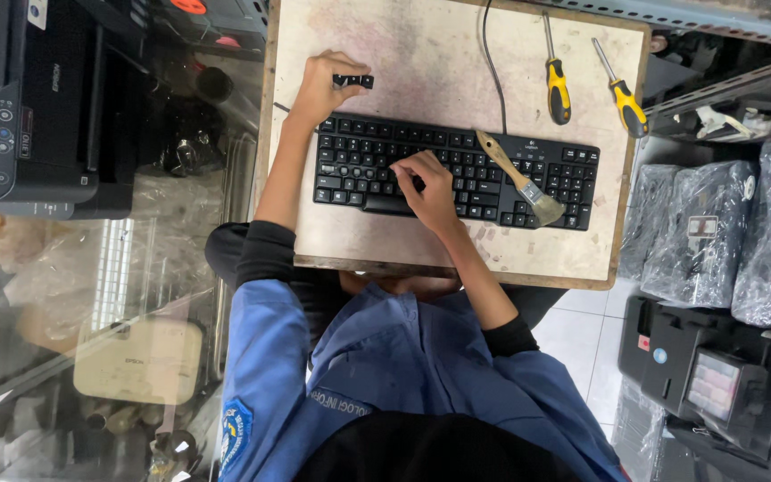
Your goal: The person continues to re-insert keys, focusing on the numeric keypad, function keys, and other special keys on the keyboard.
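A black keyboard lies across a small worn wooden table. My left hand rests on the table just beyond the keyboard's far left corner, fingers closed on a small black keycap piece. My right hand presses down on the keys near the keyboard's middle, fingers curled over them. Whether it pinches a key is hidden. A paintbrush with a wooden handle lies diagonally on the keyboard's right half.
Two yellow-handled screwdrivers lie at the table's far right. The keyboard cable runs away across the table. A black printer stands left, above a glass cabinet. Wrapped printers are stacked right.
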